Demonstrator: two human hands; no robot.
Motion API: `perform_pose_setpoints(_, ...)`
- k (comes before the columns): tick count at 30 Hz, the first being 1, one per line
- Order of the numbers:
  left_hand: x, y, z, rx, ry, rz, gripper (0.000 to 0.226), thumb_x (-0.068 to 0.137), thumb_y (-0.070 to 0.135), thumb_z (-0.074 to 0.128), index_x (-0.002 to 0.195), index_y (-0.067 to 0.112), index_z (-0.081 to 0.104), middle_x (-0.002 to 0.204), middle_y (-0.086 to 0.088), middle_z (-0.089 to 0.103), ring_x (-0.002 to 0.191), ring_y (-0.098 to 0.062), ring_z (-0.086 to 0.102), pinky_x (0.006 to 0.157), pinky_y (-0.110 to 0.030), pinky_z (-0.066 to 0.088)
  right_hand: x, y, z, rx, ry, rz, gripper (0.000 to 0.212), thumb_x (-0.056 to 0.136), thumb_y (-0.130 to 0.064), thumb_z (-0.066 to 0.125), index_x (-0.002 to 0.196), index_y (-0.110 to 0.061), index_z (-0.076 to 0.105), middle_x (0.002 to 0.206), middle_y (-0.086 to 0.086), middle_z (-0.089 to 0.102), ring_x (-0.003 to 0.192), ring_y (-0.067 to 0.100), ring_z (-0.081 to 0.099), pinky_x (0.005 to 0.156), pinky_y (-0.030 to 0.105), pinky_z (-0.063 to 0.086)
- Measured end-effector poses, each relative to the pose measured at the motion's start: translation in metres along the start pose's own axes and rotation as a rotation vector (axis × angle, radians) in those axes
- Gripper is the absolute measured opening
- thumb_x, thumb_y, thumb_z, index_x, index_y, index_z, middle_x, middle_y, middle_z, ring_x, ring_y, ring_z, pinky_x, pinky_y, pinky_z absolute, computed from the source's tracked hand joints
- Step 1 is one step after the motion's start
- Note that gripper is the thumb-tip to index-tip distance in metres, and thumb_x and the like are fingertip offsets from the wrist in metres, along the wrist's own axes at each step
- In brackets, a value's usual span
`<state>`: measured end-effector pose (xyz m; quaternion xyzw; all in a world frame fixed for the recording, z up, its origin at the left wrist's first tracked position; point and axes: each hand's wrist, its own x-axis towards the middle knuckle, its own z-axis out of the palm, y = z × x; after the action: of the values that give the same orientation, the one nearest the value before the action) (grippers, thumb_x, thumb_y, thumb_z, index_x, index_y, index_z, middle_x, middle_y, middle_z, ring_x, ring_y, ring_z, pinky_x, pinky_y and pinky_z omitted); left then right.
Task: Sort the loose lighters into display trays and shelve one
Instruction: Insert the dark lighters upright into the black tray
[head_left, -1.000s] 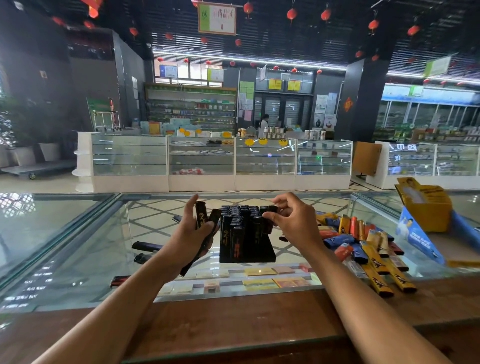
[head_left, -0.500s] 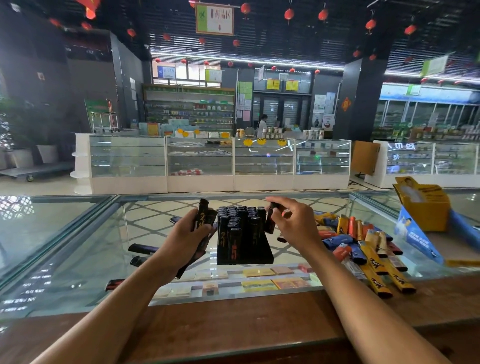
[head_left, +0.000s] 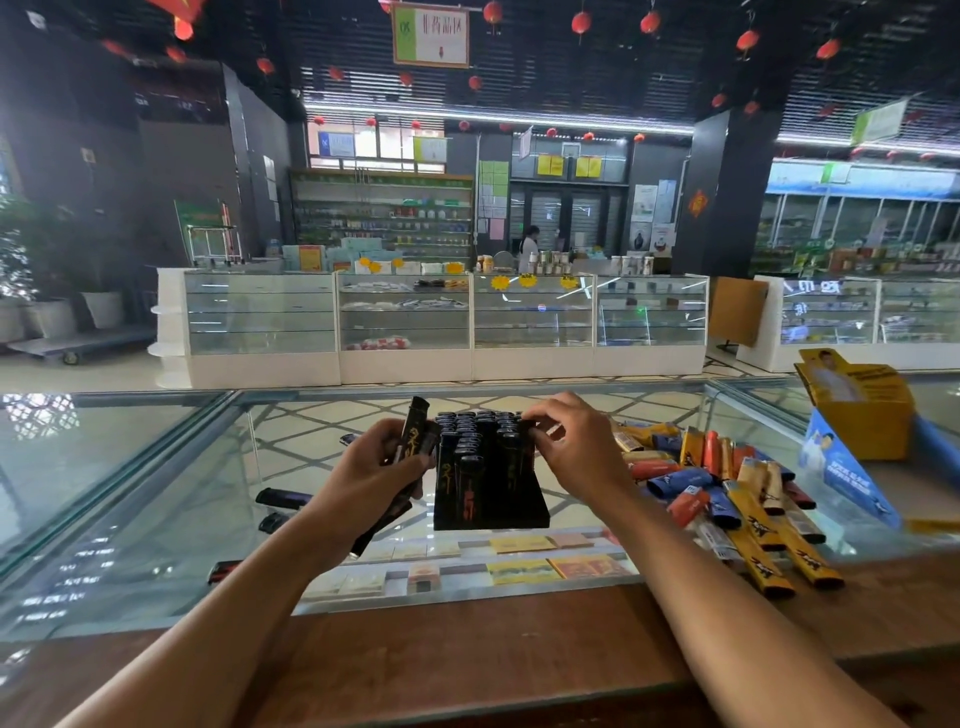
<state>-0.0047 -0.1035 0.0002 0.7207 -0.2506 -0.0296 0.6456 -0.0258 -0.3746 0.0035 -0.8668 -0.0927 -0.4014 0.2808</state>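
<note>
A black display tray (head_left: 491, 512) stands on the glass counter, its rows filled with several black lighters. My left hand (head_left: 366, 475) grips a small bunch of black lighters (head_left: 413, 431) just left of the tray. My right hand (head_left: 576, 447) hovers over the tray's back right corner, its fingertips pinching a black lighter (head_left: 527, 428) at the top row. A heap of loose lighters (head_left: 727, 488) in yellow, blue, orange and black lies to the right of the tray.
Loose black lighters (head_left: 283, 499) lie on the glass at the left. A yellow box (head_left: 857, 410) and a blue carton (head_left: 844, 473) stand at the right. A wooden edge (head_left: 467, 649) runs along the counter's near side. Goods lie under the glass.
My right hand has lowered its lighter toward the tray's back right corner. My left hand has stayed beside the tray with its bunch.
</note>
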Motion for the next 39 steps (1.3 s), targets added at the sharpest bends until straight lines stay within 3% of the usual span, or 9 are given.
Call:
perform_pose_setpoints(4,0.001,-0.001,-0.001,-0.01,-0.009,0.006,0.017,0.098,0.013,0.066,0.113,0.021,0.064,0.094,-0.024,0.068,0.076,-0.026,0.059,0.073,-0.042,0.046,-0.001,0.0,0.001,-0.019,-0.018,-0.018,0.018,0.087,-0.015,0.078,0.104,-0.015,0.075,0.099,0.001,0.065,0.079,0.012,0.065,0.075,0.029,0.058)
perform_pose_setpoints(7,0.002,-0.001,-0.002,-0.042,-0.02,0.006,0.012,0.1,0.012,0.063,0.104,0.022,0.07,0.074,-0.007,0.062,0.071,-0.024,0.054,0.069,-0.04,0.043,-0.003,-0.004,-0.001,-0.002,0.035,0.013,0.015,0.092,-0.014,0.072,0.106,-0.019,0.075,0.099,-0.001,0.064,0.08,0.007,0.064,0.072,0.025,0.056)
perform_pose_setpoints(10,0.0,0.002,0.0,-0.077,-0.02,0.018,0.016,0.099,0.011,0.063,0.097,0.022,0.074,0.071,-0.003,0.059,0.071,-0.025,0.052,0.067,-0.038,0.042,-0.005,-0.016,-0.005,0.046,0.1,-0.024,0.011,0.096,-0.018,0.067,0.104,-0.018,0.075,0.097,-0.005,0.066,0.084,0.006,0.062,0.072,0.018,0.048)
perform_pose_setpoints(15,-0.004,0.007,0.003,-0.063,-0.032,0.069,0.022,0.097,0.015,0.068,0.113,0.029,0.073,0.079,-0.004,0.064,0.074,-0.02,0.059,0.067,-0.035,0.045,-0.012,-0.047,-0.005,0.219,-0.058,-0.029,0.018,0.092,-0.035,0.072,0.107,-0.026,0.076,0.101,-0.015,0.069,0.105,0.005,0.058,0.09,0.019,0.044)
perform_pose_setpoints(19,-0.006,0.01,0.007,-0.014,-0.054,0.1,0.022,0.097,0.014,0.068,0.117,0.023,0.07,0.085,-0.005,0.066,0.077,-0.018,0.062,0.065,-0.028,0.047,-0.013,-0.06,0.001,0.24,-0.136,-0.043,0.031,0.086,-0.05,0.07,0.113,-0.034,0.073,0.101,-0.031,0.061,0.11,0.001,0.05,0.089,0.011,0.039)
perform_pose_setpoints(24,-0.008,0.013,0.01,-0.066,-0.103,0.073,0.017,0.103,0.016,0.058,0.116,0.015,0.069,0.083,-0.007,0.065,0.075,-0.022,0.054,0.062,-0.028,0.042,-0.011,-0.061,0.0,0.342,-0.17,0.063,0.019,0.084,-0.039,0.078,0.102,-0.039,0.073,0.103,-0.013,0.067,0.103,0.002,0.056,0.085,0.014,0.042)
perform_pose_setpoints(27,-0.007,0.013,0.006,-0.193,-0.072,0.016,0.018,0.106,0.016,0.051,0.112,0.004,0.064,0.081,-0.011,0.059,0.069,-0.024,0.048,0.059,-0.029,0.039,-0.009,-0.061,-0.009,0.56,-0.134,0.156,0.016,0.084,-0.028,0.08,0.099,-0.023,0.078,0.094,-0.006,0.074,0.094,0.016,0.064,0.085,0.029,0.053)
perform_pose_setpoints(33,-0.008,0.014,0.006,-0.266,-0.057,-0.025,0.02,0.108,0.02,0.043,0.097,0.007,0.052,0.077,-0.006,0.053,0.063,-0.017,0.047,0.06,-0.032,0.036,-0.006,-0.059,-0.024,0.768,0.018,0.251,0.021,0.083,-0.026,0.077,0.093,-0.008,0.073,0.077,-0.002,0.073,0.072,0.007,0.066,0.069,0.016,0.049)
perform_pose_setpoints(39,-0.006,0.012,0.004,-0.273,-0.03,-0.036,0.028,0.109,0.024,0.041,0.09,0.011,0.057,0.078,-0.009,0.053,0.062,-0.019,0.047,0.059,-0.033,0.035,-0.003,-0.047,-0.028,0.751,0.343,0.397,0.028,0.085,-0.031,0.079,0.08,-0.007,0.066,0.06,0.009,0.062,0.053,0.018,0.053,0.047,0.026,0.042)
